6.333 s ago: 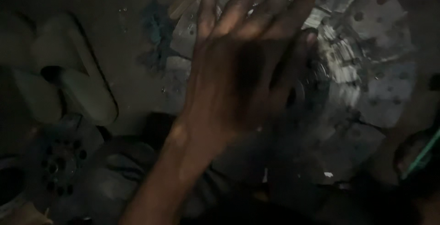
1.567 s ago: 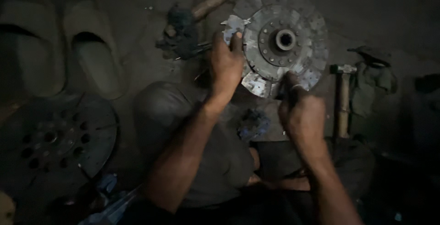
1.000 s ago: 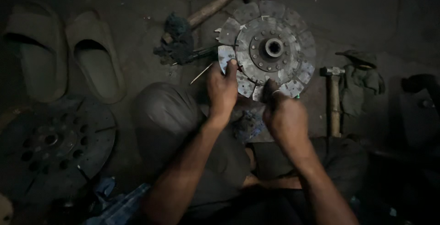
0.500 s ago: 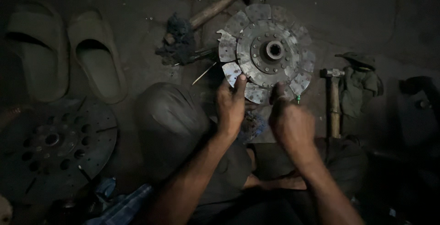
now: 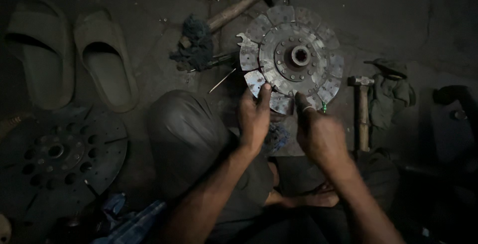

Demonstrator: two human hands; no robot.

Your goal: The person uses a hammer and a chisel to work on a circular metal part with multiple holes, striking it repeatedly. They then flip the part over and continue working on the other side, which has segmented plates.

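Rough dark concrete floor (image 5: 388, 15), stained, dim light

Large dark round metal plate (image 5: 57, 154) w/ holes and radial slots, flat on floor at lower left. Pair of pale moulded rubber slippers (image 5: 69, 57) above it, side by side, smooth and worn

Grey round metal clutch disc (image 5: 293, 57) w/ segmented friction pads round rim, riveted hub and splined centre hole; lies flat on floor just ahead of person's knees, top centre. Pads scuffed, dull, some bright patches

Left hand (image 5: 255, 117): thumb and fingers closed in a pinch on disc's lower-left pad edge. Right hand (image 5: 318, 134): blurred; forefinger out, tip on disc's lower rim; rest curled, cannot tell if gripping anything

Wooden-handled hammer (image 5: 239, 6) diagonal, upper left of disc, near dark frayed rag (image 5: 194, 42). Second small hammer w/ wooden shaft (image 5: 362, 112) right of disc, upright, beside crumpled greenish cloth (image 5: 391, 95)

Thin metal pin (image 5: 221, 81) on floor left of disc
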